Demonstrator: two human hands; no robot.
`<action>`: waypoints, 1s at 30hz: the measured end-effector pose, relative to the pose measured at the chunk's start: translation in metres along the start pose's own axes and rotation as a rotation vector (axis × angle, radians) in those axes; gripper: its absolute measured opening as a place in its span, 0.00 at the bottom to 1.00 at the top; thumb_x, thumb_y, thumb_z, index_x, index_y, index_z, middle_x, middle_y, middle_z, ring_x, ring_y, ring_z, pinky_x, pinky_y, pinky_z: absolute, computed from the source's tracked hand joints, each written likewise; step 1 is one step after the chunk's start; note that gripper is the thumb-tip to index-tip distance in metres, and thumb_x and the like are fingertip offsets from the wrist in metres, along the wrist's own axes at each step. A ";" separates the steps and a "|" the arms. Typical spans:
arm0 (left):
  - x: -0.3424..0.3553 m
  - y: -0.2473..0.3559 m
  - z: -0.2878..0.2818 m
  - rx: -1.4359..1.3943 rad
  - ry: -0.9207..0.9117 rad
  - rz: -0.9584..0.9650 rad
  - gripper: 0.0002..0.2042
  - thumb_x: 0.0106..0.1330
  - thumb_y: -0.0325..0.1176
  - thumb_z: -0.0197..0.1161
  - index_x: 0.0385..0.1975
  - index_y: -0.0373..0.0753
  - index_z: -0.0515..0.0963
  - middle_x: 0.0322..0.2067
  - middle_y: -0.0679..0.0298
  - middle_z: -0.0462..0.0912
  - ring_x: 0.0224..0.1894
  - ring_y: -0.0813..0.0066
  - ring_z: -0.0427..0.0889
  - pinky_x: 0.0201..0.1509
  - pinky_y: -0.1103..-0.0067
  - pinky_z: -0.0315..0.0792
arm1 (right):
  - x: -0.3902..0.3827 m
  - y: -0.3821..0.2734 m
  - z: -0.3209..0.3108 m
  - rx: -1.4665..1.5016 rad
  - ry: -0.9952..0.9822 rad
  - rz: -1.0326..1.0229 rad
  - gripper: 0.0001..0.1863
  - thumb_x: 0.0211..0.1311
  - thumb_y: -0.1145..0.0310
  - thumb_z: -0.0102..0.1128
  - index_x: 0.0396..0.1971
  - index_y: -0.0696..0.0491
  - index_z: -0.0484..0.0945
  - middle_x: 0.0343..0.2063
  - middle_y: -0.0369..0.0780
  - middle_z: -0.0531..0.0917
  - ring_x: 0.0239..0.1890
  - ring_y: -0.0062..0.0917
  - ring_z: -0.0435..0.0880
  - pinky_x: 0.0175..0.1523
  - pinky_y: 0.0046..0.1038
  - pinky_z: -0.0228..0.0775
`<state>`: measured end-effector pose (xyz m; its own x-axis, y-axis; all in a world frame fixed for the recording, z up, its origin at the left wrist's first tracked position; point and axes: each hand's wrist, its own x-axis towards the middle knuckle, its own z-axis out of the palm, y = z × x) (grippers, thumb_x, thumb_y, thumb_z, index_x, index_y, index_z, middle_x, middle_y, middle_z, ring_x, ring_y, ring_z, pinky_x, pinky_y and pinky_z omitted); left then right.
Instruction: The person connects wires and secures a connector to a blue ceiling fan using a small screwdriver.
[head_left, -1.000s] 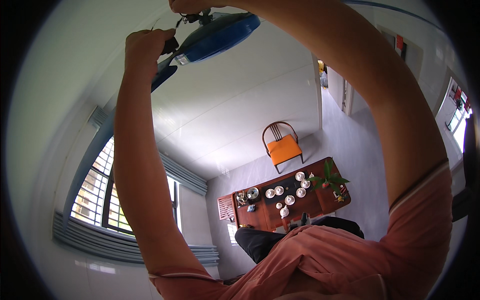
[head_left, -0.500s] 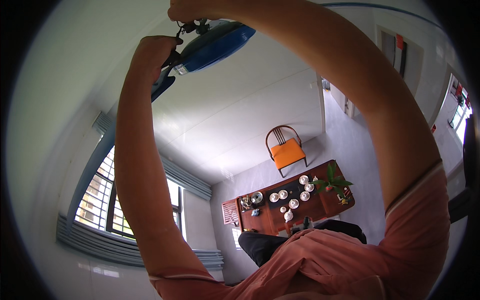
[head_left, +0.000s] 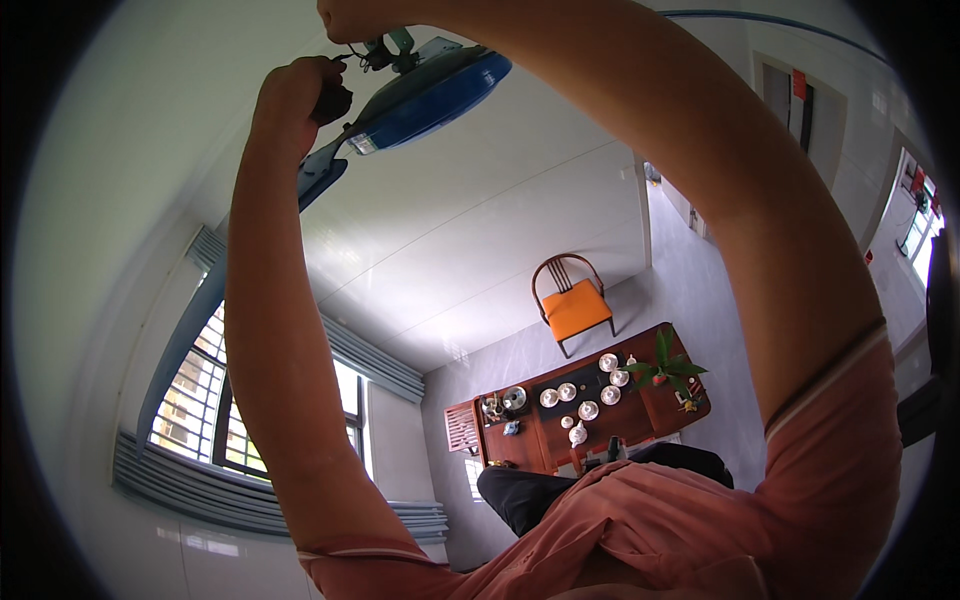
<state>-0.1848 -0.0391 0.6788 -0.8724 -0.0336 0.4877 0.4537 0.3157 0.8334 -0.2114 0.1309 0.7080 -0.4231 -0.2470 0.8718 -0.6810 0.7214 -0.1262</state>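
Overhead hangs a blue ceiling fan (head_left: 430, 105), its round motor housing tilted in view, with a dark bracket (head_left: 403, 50) on top. My left hand (head_left: 285, 95) is raised beside the housing, fingers curled round a small black object (head_left: 333, 103) whose kind I cannot make out. Thin dark wires (head_left: 358, 54) run between the two hands near the bracket. At the upper edge my right hand (head_left: 350, 20) is closed by the wires; its fingertips are partly hidden, and what they pinch is unclear. A fan blade (head_left: 322, 180) passes behind my left wrist.
Far below stands a brown wooden table (head_left: 640, 415) with several white cups, a teapot (head_left: 578, 433) and a green plant (head_left: 665, 365). Behind it is an orange-seated chair (head_left: 575, 308). A barred window (head_left: 190, 390) with blue-grey blinds (head_left: 290, 500) lies at left.
My left hand has moved slightly up and left with the black object, away from the housing. My right hand has shifted a little left, uncovering more of the bracket.
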 end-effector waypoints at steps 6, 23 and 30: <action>0.000 0.010 0.004 0.122 -0.037 0.106 0.05 0.65 0.24 0.65 0.30 0.29 0.80 0.25 0.63 0.75 0.23 0.73 0.73 0.29 0.76 0.71 | 0.001 0.003 0.000 -0.097 -0.136 -0.130 0.09 0.50 0.74 0.66 0.32 0.59 0.88 0.38 0.54 0.88 0.45 0.44 0.90 0.47 0.41 0.83; -0.019 -0.017 0.001 0.302 0.025 0.186 0.12 0.61 0.28 0.69 0.41 0.28 0.87 0.32 0.56 0.88 0.32 0.71 0.84 0.41 0.77 0.77 | 0.003 0.016 0.018 -0.392 -0.267 -0.513 0.07 0.54 0.76 0.62 0.31 0.58 0.86 0.30 0.46 0.88 0.35 0.37 0.89 0.39 0.37 0.79; -0.031 -0.022 0.010 0.316 0.022 0.228 0.14 0.63 0.29 0.69 0.44 0.27 0.86 0.29 0.59 0.86 0.29 0.76 0.81 0.36 0.80 0.74 | -0.002 0.018 0.030 -0.016 -0.307 -0.425 0.06 0.54 0.80 0.60 0.30 0.57 0.84 0.30 0.44 0.87 0.36 0.36 0.88 0.39 0.36 0.78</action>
<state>-0.1695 -0.0358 0.6433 -0.7500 0.0518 0.6594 0.5539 0.5939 0.5835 -0.2407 0.1253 0.6896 -0.2689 -0.6963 0.6655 -0.8226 0.5254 0.2173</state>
